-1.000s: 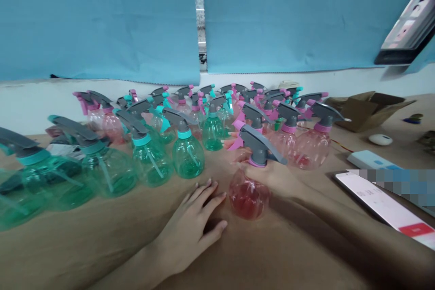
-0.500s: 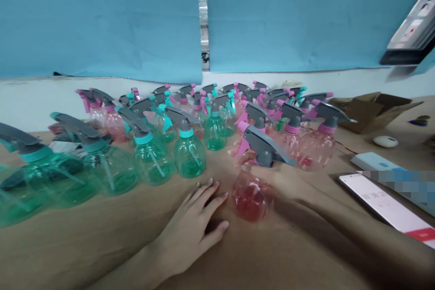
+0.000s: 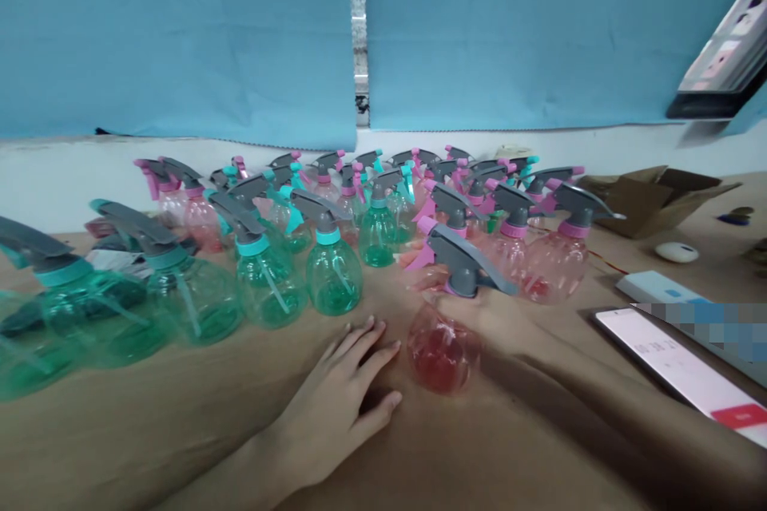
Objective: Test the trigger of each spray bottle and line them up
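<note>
Right hand (image 3: 482, 313): gripping bulbous pink plastic spray bottle (image 3: 442, 355) by its neck, likely for control
Left hand (image 3: 336, 387): spread on flat brown worktop (image 3: 180, 435), perhaps bracing

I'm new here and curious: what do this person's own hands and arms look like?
The left hand has slim fingers and no glove, ring or watch in view. The right hand, partly hidden, is gloveless too. Both visible forearms are sleeveless.

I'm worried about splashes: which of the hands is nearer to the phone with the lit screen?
Right. The right hand is at the neck of a pink spray bottle, left of the phone; the left hand lies on the tabletop, farther to its left.
</note>
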Demonstrator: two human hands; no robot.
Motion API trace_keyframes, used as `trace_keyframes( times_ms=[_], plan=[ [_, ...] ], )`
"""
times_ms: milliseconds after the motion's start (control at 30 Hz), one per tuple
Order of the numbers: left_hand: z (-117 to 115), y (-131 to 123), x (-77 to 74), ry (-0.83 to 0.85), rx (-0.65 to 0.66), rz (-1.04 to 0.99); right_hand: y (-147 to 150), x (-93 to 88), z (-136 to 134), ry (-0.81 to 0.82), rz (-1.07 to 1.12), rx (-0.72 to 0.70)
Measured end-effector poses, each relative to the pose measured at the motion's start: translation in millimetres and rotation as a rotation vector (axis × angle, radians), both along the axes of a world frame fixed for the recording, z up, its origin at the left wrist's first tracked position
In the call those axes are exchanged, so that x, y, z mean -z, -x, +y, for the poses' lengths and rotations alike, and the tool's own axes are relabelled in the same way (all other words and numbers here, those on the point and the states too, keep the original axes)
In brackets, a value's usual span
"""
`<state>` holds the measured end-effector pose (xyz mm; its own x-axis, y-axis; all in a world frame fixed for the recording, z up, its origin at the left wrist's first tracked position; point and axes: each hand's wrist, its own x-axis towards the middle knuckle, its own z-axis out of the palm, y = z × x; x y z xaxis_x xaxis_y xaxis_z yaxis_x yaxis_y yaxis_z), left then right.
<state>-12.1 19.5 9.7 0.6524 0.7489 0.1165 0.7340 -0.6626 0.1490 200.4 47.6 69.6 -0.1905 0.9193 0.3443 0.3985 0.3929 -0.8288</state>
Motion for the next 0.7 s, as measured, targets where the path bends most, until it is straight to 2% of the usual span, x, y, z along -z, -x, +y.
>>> trace_keyframes(
  times_ms=[167,333,700],
  plan=[
    [-0.2,0.3,0.8,0.006,-0.002,-0.011,2.4,-2.1,-0.5,0.095,0.101,-0.058],
    [-0.9,0.3,2.3,0.004,-0.008,-0.019,2.6,-2.7,-3.0,0.145,0.067,-0.008],
    [-1.3,-0.5,-0.6,0.003,-0.005,0.009,2.5,-3.5,-2.3,0.135,0.063,-0.069]
  ],
)
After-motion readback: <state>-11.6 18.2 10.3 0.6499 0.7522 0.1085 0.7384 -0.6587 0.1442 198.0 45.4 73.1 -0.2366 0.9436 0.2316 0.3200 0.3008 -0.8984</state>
